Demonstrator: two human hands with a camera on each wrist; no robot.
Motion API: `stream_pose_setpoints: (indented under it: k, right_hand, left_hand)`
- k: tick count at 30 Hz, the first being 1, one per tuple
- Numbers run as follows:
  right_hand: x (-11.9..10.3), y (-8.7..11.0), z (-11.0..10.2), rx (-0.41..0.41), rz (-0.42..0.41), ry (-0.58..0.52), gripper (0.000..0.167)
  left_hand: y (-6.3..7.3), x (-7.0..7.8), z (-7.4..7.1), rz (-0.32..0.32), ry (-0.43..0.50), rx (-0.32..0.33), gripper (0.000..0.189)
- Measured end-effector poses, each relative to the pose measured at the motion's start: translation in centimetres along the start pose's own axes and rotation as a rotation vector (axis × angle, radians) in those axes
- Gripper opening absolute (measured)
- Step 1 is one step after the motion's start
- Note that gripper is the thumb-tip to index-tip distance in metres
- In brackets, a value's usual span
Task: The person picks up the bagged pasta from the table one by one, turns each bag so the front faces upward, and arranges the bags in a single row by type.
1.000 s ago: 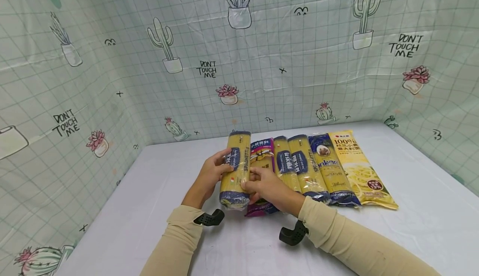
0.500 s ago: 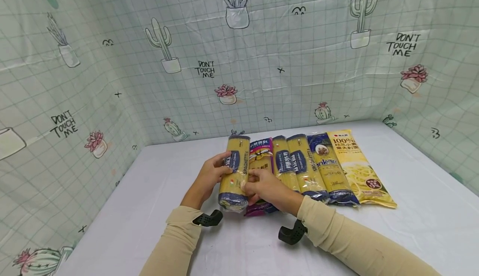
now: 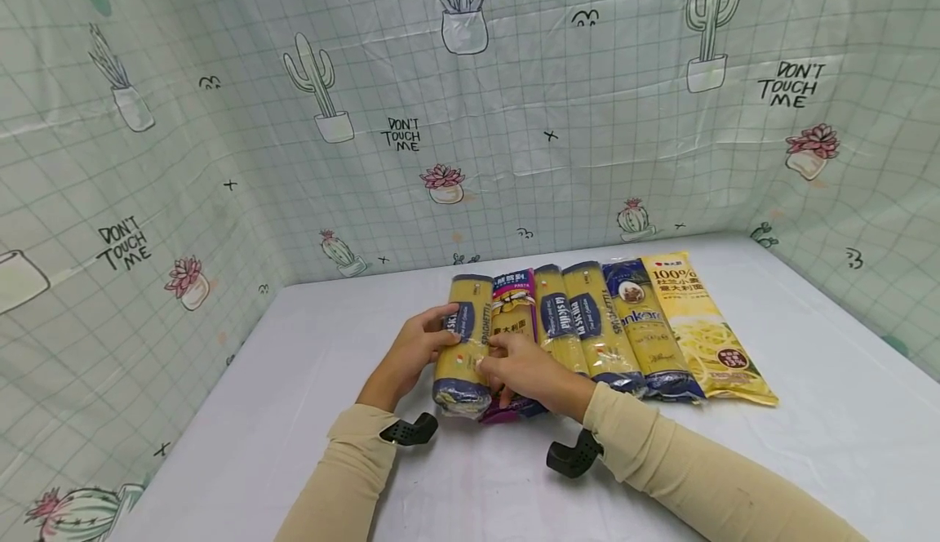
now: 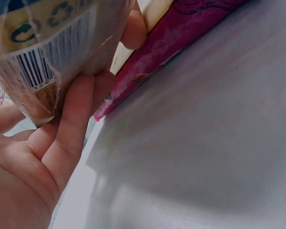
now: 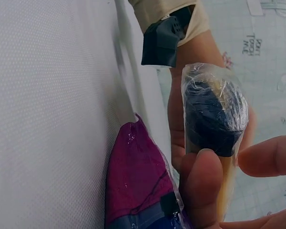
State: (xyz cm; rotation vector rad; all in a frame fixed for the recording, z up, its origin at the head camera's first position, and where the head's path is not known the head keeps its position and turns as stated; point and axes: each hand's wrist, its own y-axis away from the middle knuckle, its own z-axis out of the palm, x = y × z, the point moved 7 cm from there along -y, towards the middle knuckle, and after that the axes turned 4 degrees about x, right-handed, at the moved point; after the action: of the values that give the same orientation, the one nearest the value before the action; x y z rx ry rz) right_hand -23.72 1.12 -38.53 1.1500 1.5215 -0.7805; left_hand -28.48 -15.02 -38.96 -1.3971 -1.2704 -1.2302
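Note:
A spaghetti pack [image 3: 470, 358] with dark blue ends and a blue label is held between both hands, at the left end of a row of pasta packs. My left hand [image 3: 414, 350] grips its left side, with fingers under its barcode side in the left wrist view. On the lower right edge, my right hand [image 3: 532, 370] pinches the pack; in the right wrist view thumb and finger lie on either side of it. The pack is raised off the table. Just right of it lies a purple pasta pack [image 3: 514, 301], partly hidden by my right hand.
Further right lie two more blue-ended spaghetti packs [image 3: 560, 317] [image 3: 605, 330], a blue-and-yellow pasta pack [image 3: 654, 338] and a yellow noodle bag [image 3: 708, 330]. All rest on a white-covered table [image 3: 308, 395], with a printed curtain [image 3: 367, 199] behind and at the sides.
The far end of the held spaghetti pack has come down toward the table, and the pack has shifted slightly right. Both hands keep hold of it; the other packs stay put.

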Motion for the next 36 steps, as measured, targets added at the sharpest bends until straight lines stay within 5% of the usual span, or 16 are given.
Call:
stream_pose_setpoints:
  k: [19,28,36]
  right_hand:
    - [-0.1,0.0,0.0,0.004,-0.005,-0.014,0.052]
    - [-0.2,0.3,-0.1,0.009,-0.006,0.0,0.052]
    - [-0.1,0.2,0.1,0.011,-0.039,0.005,0.049]
  left_hand:
    - [-0.4,-1.4,-0.2,-0.04,0.042,-0.018,0.063]
    - [-0.5,-1.8,0.1,-0.071,-0.013,0.023,0.061]
    - [-0.1,-1.2,0.4,-0.031,-0.089,0.018,0.061]
